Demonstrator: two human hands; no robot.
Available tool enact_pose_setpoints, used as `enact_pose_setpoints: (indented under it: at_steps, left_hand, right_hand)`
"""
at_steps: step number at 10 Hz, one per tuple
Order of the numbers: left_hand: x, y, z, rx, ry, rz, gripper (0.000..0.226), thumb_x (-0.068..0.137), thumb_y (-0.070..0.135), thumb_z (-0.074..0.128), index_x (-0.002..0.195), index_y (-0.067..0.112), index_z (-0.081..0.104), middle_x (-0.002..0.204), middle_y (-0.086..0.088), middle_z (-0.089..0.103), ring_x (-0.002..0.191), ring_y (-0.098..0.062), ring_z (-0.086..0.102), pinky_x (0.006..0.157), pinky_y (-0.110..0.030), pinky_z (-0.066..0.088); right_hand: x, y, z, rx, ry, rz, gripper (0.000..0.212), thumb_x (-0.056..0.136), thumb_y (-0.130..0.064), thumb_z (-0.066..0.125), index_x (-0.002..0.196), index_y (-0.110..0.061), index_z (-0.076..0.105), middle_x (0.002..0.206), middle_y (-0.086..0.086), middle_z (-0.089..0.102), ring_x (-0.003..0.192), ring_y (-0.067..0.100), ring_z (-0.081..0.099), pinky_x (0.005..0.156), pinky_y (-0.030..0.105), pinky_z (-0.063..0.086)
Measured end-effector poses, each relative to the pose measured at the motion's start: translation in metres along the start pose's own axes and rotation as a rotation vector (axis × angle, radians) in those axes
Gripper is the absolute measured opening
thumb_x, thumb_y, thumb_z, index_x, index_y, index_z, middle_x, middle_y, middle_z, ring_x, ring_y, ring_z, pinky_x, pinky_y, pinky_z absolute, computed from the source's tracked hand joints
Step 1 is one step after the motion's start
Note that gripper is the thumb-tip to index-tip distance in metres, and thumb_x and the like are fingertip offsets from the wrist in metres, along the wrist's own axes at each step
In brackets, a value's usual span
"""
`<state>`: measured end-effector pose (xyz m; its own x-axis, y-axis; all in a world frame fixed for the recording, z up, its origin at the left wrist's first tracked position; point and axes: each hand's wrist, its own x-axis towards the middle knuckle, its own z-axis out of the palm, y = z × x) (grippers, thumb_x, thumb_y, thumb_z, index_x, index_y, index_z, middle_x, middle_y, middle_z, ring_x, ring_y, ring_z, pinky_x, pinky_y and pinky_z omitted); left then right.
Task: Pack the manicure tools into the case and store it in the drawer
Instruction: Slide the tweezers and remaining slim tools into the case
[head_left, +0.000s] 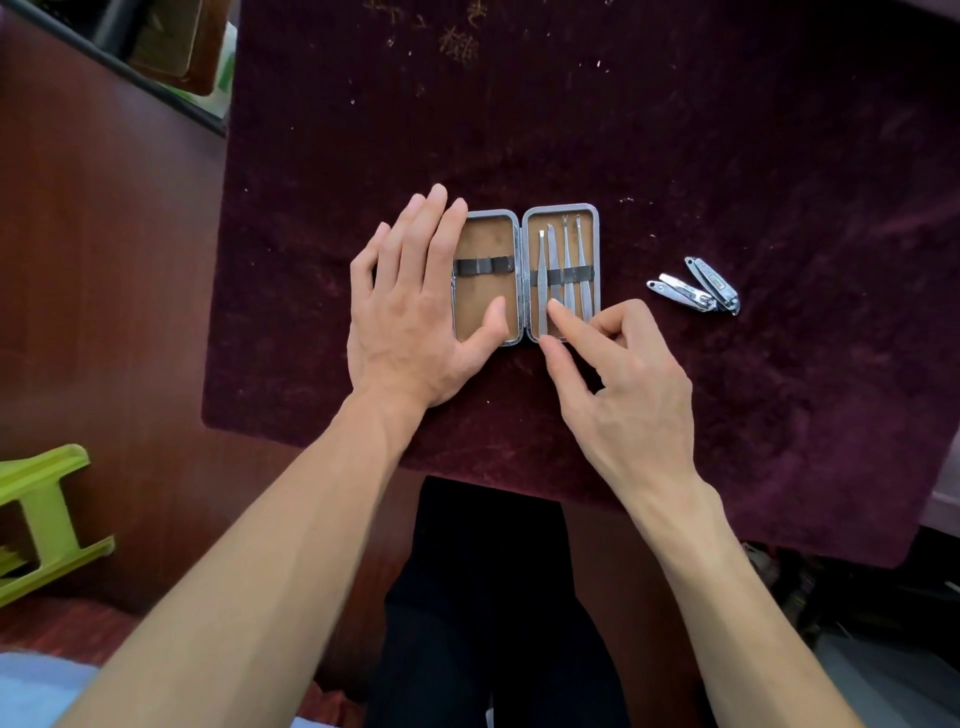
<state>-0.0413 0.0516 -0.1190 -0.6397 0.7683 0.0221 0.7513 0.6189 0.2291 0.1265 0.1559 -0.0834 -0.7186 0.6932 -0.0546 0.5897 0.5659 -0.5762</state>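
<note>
covering case (524, 270) left edge, left hand (410, 312) spread flat, right hand (618, 374) grip pinching tweezers (543, 291)

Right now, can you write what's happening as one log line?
left hand: flat, steadying open grey metal case | right hand: seating slim steel tool under strap | two silver nail clippers: unpacked on maroon cloth

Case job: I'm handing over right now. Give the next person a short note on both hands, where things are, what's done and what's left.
Left hand: flat, open, steadying the case at its left half.
Right hand: thumb and forefinger at the base of the leftmost tool, seating it under the strap.
Case lies open on the cloth. Four slim tools sit in the right half; left half empty.
Two clippers lie loose on the cloth, right of the case.
Left: pack clippers, close case, store in drawer (not in view).
</note>
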Motion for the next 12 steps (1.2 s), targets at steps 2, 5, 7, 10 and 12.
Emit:
enact_pose_setpoints:
  at_steps: [2,5,7,10,12]
  left_hand:
    - [0.000,0.000,-0.001,0.003,-0.002,0.001,0.082,0.092,0.058,0.050,0.158,0.012,0.037,0.166,-0.006,0.036,0.155,-0.022,0.032,0.126,-0.044,0.026]
    - [0.000,0.000,0.000,0.004,-0.004,-0.002,0.082,0.091,0.059,0.050,0.158,0.013,0.036,0.166,-0.005,0.035,0.155,-0.021,0.032,0.126,-0.045,0.026]
    - [0.000,-0.001,0.000,0.005,-0.002,0.001,0.082,0.092,0.059,0.051,0.158,0.013,0.036,0.166,-0.005,0.035,0.155,-0.021,0.032,0.125,-0.045,0.027]
    - [0.000,0.000,-0.001,0.002,-0.014,-0.005,0.083,0.091,0.059,0.050,0.158,0.013,0.036,0.167,-0.005,0.034,0.155,-0.022,0.031,0.126,-0.044,0.025]
    - [0.000,-0.001,-0.001,0.000,-0.006,-0.001,0.082,0.091,0.058,0.051,0.158,0.013,0.037,0.167,-0.005,0.034,0.155,-0.022,0.032,0.126,-0.045,0.026]
  right_hand:
    - [0.006,-0.003,0.002,0.024,0.053,0.038,0.030,0.100,-0.025,0.074,0.129,-0.017,0.077,0.091,0.002,0.054,0.066,0.010,0.045,0.057,0.023,0.044]
    - [0.015,-0.001,0.002,-0.019,-0.016,-0.007,0.029,0.101,-0.025,0.073,0.129,-0.020,0.077,0.094,0.004,0.055,0.064,0.010,0.043,0.049,0.028,0.046]
    - [0.016,0.001,-0.006,-0.037,-0.085,-0.060,0.040,0.099,-0.026,0.075,0.138,-0.020,0.071,0.099,0.005,0.054,0.065,0.012,0.045,0.046,0.033,0.053]
    - [0.023,0.005,-0.008,-0.098,-0.144,-0.089,0.042,0.103,-0.030,0.070,0.143,-0.022,0.067,0.099,0.008,0.051,0.058,0.025,0.052,0.045,0.040,0.054]
    - [0.027,0.008,-0.007,-0.106,-0.150,-0.080,0.043,0.102,-0.031,0.070,0.145,-0.026,0.066,0.100,0.008,0.049,0.059,0.028,0.053,0.049,0.042,0.055]
